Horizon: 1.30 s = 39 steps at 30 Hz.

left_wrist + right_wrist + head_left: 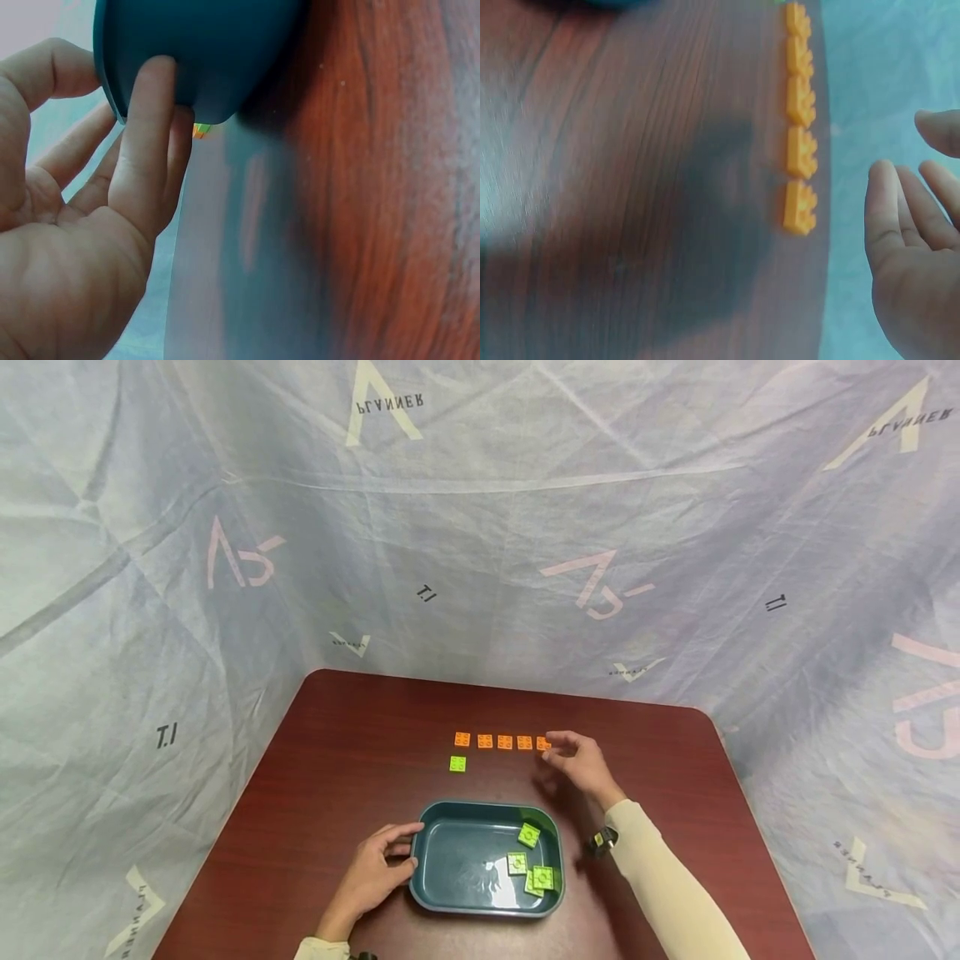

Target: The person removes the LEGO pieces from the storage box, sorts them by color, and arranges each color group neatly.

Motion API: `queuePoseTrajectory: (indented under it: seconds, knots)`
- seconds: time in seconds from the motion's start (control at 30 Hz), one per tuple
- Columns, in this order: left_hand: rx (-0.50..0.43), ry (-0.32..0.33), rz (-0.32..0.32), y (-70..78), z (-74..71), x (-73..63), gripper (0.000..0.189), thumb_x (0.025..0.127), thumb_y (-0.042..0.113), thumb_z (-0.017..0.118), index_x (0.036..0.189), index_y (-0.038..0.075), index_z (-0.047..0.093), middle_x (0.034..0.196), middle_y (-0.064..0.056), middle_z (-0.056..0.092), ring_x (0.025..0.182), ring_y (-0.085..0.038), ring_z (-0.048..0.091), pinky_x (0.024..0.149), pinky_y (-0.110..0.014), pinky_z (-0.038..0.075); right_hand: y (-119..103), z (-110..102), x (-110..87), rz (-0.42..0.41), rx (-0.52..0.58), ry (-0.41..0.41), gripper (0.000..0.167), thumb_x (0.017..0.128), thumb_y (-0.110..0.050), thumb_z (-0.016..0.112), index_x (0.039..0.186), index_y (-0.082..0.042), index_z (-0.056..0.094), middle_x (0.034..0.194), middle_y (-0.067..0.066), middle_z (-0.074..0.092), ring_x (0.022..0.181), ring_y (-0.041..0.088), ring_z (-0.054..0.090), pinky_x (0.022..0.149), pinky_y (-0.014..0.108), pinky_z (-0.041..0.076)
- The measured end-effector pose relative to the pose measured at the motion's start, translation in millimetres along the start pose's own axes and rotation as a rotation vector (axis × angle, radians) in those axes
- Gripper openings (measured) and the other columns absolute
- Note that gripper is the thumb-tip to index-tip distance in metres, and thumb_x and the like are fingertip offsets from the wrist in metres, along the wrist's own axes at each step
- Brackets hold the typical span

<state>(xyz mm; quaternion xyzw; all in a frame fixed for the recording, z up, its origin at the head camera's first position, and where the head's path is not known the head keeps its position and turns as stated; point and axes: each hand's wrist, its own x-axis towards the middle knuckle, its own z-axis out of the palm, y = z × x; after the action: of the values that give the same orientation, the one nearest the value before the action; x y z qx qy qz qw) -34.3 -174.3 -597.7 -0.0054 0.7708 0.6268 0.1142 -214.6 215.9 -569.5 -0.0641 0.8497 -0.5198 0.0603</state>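
Observation:
My left hand (375, 872) holds the left end of a dark teal tray (420, 897), its fingers at the rim and outer wall (217, 52). Inside the tray, towards its right end, lie several lime-green toy bricks (517, 863). Beyond the tray a row of orange toy bricks (505, 742) runs across the table, studs up. Just above the row's right end hovers my right hand (581, 764), partly covering the last orange brick (542, 744). In the right wrist view the right hand (922, 247) is apart from the bricks, with nothing between thumb and fingers.
A single lime-green brick (457, 764) sits in front of the row's left end. The dark red wood-grain table (300, 793) has rounded far corners. Printed grey cloth (480, 568) hangs behind and on both sides.

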Motion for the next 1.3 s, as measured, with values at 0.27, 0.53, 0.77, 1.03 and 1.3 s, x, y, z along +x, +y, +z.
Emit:
queuePoseTrajectory:
  seconds: [0.27, 0.53, 0.77, 1.03, 1.3]
  knots:
    - [0.026, 0.002, 0.007, -2.0, 0.4, 0.5, 0.050, 0.093, 0.005, 0.077, 0.141, 0.017, 0.069, 0.138, -0.012, 0.066, 0.118, -0.035, 0.069, 0.071, -0.028, 0.063, -18.7, 9.1, -24.4, -0.033, 0.000, -0.117, 0.036, 0.093, -0.016, 0.082, 0.128, -0.011, 0.075, 0.118, 0.018, 0.077, 0.097, 0.021, 0.076, 0.082, 0.029, 0.062]
    - [0.052, -0.001, 0.018, -5.2, 1.3, -0.5, 0.050, 0.093, 0.004, 0.076, 0.141, 0.017, 0.069, 0.136, -0.011, 0.066, 0.116, -0.032, 0.070, 0.072, -0.028, 0.063, -30.3, 17.7, -58.9, -0.092, 0.010, -0.278, 0.034, 0.092, -0.017, 0.083, 0.125, -0.012, 0.075, 0.117, 0.019, 0.077, 0.097, 0.024, 0.075, 0.080, 0.027, 0.062]
    - [0.052, 0.013, 0.022, -4.9, 1.6, -0.1, 0.050, 0.092, 0.004, 0.077, 0.139, 0.019, 0.070, 0.134, -0.011, 0.067, 0.114, -0.030, 0.071, 0.072, -0.028, 0.063, -35.0, 27.0, -78.4, -0.096, 0.058, -0.492, 0.032, 0.096, -0.012, 0.078, 0.126, -0.003, 0.073, 0.116, 0.020, 0.076, 0.101, 0.021, 0.075, 0.081, 0.026, 0.062]
    - [0.043, -0.012, 0.028, -5.7, -0.1, 0.8, 0.050, 0.094, 0.006, 0.076, 0.142, 0.017, 0.068, 0.134, -0.013, 0.066, 0.116, -0.032, 0.070, 0.072, -0.030, 0.064, -40.9, 34.8, -83.7, -0.102, 0.023, -0.634, 0.034, 0.095, -0.013, 0.079, 0.124, 0.004, 0.073, 0.119, 0.025, 0.076, 0.099, 0.016, 0.078, 0.085, 0.024, 0.062]
    - [0.053, -0.017, 0.022, -7.1, -1.0, 1.9, 0.050, 0.095, 0.007, 0.075, 0.142, 0.018, 0.068, 0.137, -0.013, 0.065, 0.117, -0.033, 0.069, 0.072, -0.028, 0.064, -38.9, 45.6, -83.5, -0.120, -0.063, -0.768, 0.031, 0.092, -0.010, 0.082, 0.119, 0.003, 0.076, 0.117, 0.020, 0.077, 0.099, 0.013, 0.076, 0.085, 0.023, 0.061]
